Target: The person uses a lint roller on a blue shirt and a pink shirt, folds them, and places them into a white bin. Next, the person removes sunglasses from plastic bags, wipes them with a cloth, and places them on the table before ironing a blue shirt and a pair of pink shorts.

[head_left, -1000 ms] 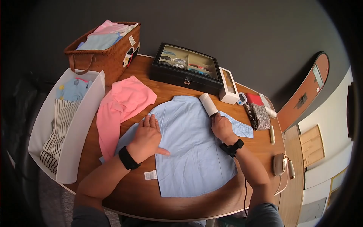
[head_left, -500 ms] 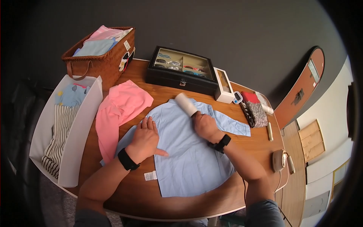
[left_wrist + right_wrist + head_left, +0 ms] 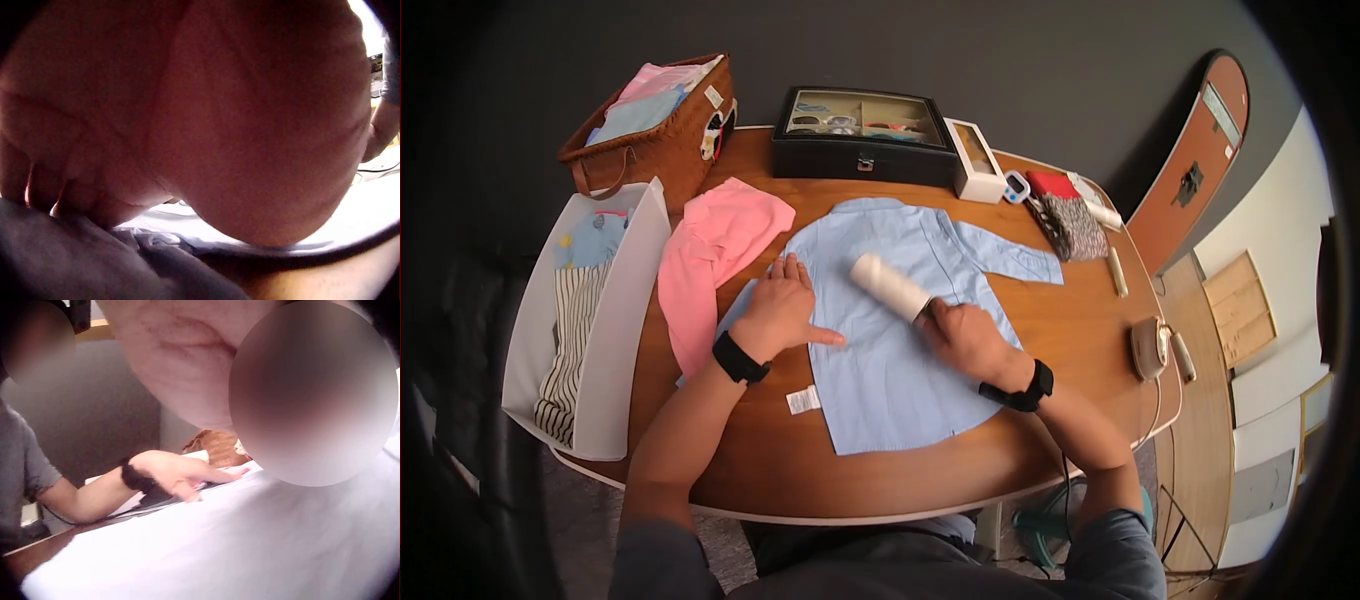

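Note:
A light blue shirt (image 3: 900,390) lies spread out on the wooden table, one sleeve stretched to the right. My left hand (image 3: 777,308) rests flat on its left side, fingers straight and thumb out to the right; the left wrist view shows the palm (image 3: 187,112) close over the cloth. My right hand (image 3: 975,340) grips the dark handle of a lint roller, whose white roll (image 3: 890,288) overlaps the middle of the shirt. In the right wrist view a blurred patch covers part of the scene, and the roller does not show.
Left of the shirt lie a pink garment (image 3: 722,240) and a white bin (image 3: 625,350) with folded clothes. Behind stand a woven basket (image 3: 670,150), a black glasses case (image 3: 860,160) and a white box (image 3: 978,175). A patterned knit item (image 3: 1072,228) and a beige device (image 3: 1148,348) sit at right.
The right hand has swept the lint roller left from the shirt's right shoulder, then down toward its middle. The left hand keeps its place on the shirt. The head view has shifted.

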Tool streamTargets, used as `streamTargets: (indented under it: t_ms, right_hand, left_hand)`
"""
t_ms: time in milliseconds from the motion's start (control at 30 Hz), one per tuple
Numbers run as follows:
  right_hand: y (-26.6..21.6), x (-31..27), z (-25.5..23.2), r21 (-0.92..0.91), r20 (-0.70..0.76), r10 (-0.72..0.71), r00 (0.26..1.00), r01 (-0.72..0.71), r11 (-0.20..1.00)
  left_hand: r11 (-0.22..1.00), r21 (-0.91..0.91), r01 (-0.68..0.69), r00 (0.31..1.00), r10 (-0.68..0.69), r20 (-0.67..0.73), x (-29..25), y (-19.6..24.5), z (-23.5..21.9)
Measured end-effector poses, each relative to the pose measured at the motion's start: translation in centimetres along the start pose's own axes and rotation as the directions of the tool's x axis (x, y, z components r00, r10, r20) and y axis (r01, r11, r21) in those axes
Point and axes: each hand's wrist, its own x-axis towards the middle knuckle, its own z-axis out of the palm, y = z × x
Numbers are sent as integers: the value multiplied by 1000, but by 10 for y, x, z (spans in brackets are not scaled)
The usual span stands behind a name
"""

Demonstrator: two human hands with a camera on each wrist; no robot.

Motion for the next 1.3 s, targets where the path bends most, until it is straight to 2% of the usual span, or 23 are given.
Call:
streamTargets:
  t_ms: [33, 133, 167, 267, 300, 333, 400, 467, 533, 600, 667, 733, 767, 867, 933, 1000, 1033, 1167, 1267, 1300]
  right_hand:
    - [-5, -13, 3, 32, 24, -59, 998, 58, 998]
    - [4, -30, 11, 6, 19, 5, 1000, -5, 1000]
    - [18, -31, 13, -38, -48, 36, 998, -38, 999]
    - [57, -25, 5, -119, -64, 379, 923, -384, 915]
    - [68, -22, 6, -181, -143, 420, 896, -441, 879]
    - [72, -21, 2, -150, -168, 440, 882, -464, 873]
    - [68, -23, -1, -161, -181, 368, 912, -396, 904]
    - [41, -18, -1, -120, -152, 327, 933, -345, 931]
    - [0, -19, -2, -81, -127, 180, 975, -191, 978]
    - [-29, -20, 11, -45, -19, 71, 997, -72, 996]
    - [-42, -31, 26, -30, -37, -50, 998, 49, 998]
    - [-39, -43, 27, -8, -21, -2, 1000, 1, 1000]
    - [-35, -51, 26, 10, -2, 44, 999, -44, 999]
    - [8, -68, 19, -112, -70, 208, 976, -215, 970]
    - [39, -85, 12, -160, -124, 312, 942, -329, 931]
    - [52, -97, 3, -140, -174, 470, 865, -494, 858]
    - [56, -100, -2, -143, -131, 513, 848, -528, 837]
    - [30, -111, -4, -212, -166, 467, 869, -494, 843]
    - [-29, -117, -9, -156, -93, 291, 952, -302, 940]
    - [-45, -120, -4, -138, -41, 246, 969, -249, 959]
  left_hand:
    - [1000, -8, -5, 1000, 5, 3, 0, -1, -1]
    - [1000, -16, -26, 999, 26, 32, -1, -1, -2]
    - [1000, -5, -7, 999, 7, 50, 0, 0, -2]
    - [999, -16, 29, 992, -26, 125, 2, 1, -10]
    - [999, -32, 23, 994, -19, 110, 2, -1, -6]
    - [999, -47, 18, 995, -14, 95, 1, -1, -5]
    - [998, -51, 23, 994, -17, 112, 2, -3, -5]
    - [998, -58, 34, 991, -26, 132, 3, -9, -2]
    - [951, -305, 46, 987, 3, 160, 5, -26, 5]
    - [951, -309, 10, 981, 51, 187, 4, -46, 8]
    - [948, -316, -27, 973, 97, 208, 3, -47, 7]
    - [973, -229, -22, 983, 64, 175, -3, -45, 7]
    - [976, -217, -8, 978, 53, 204, -4, -43, 5]
    - [977, -214, -22, 979, 64, 192, -2, -45, 5]
    - [973, -228, -23, 979, 68, 191, -2, -45, 7]
    - [971, -238, -5, 980, 53, 194, -3, -44, 6]
    - [975, -221, -18, 980, 61, 190, -2, -44, 5]
    - [974, -225, -6, 973, 58, 222, -4, -38, -3]
    - [981, -194, -7, 983, 42, 177, -11, -20, -9]
    - [976, -202, -79, 976, 117, 185, -12, -14, -8]
